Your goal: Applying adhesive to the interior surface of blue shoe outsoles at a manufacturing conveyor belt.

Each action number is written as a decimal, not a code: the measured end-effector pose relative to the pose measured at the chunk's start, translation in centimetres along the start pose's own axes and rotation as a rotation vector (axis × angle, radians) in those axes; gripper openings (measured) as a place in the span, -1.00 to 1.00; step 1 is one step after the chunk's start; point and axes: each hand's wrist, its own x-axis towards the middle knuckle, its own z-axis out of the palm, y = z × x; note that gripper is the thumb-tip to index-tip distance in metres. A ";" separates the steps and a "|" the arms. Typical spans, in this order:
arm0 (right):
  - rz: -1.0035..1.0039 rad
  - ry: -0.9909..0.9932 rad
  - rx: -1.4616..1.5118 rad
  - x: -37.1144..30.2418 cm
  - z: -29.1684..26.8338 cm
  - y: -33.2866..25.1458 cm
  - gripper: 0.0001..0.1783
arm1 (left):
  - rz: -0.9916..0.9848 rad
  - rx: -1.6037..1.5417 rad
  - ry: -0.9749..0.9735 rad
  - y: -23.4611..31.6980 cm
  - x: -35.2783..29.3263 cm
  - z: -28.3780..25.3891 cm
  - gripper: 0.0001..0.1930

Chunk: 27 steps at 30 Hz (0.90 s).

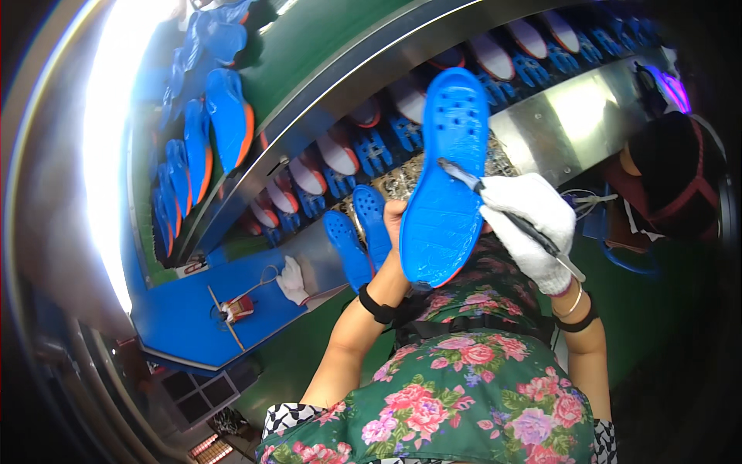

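My bare left hand [396, 232] is clamped on the edge of a blue shoe sole [444, 193], thumb along its left side, most of the fingers hidden behind. The sole is raised in front of me, inner face up, its end with the small square holes pointing away and a bit of orange rim showing at the near end. My white-gloved right hand [533, 220] is closed around a slim brush [464, 176], its tip against the sole's glossy inner face, near the middle. Two more blue soles [348, 240] lean together just left of my left wrist. Further left, a loose white glove [292, 280] lies at the edge of a blue table [185, 309]. Beyond my hands runs a row of pale-bottomed shoes [338, 155]; orange-edged blue soles [226, 116] stand at the upper left.
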 end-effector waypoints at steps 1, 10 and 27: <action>0.069 0.023 0.054 -0.1 0.3 -0.2 -0.74 | 0.020 0.158 -0.038 0.3 0.1 -0.4 -0.04; -0.138 0.029 -0.055 3.1 -0.9 -0.6 -0.70 | -0.052 0.012 -0.116 -3.6 2.3 3.3 -0.04; -0.268 0.025 -0.137 3.3 -0.5 -0.8 -0.66 | 0.019 0.508 0.045 -2.2 2.5 3.5 -0.05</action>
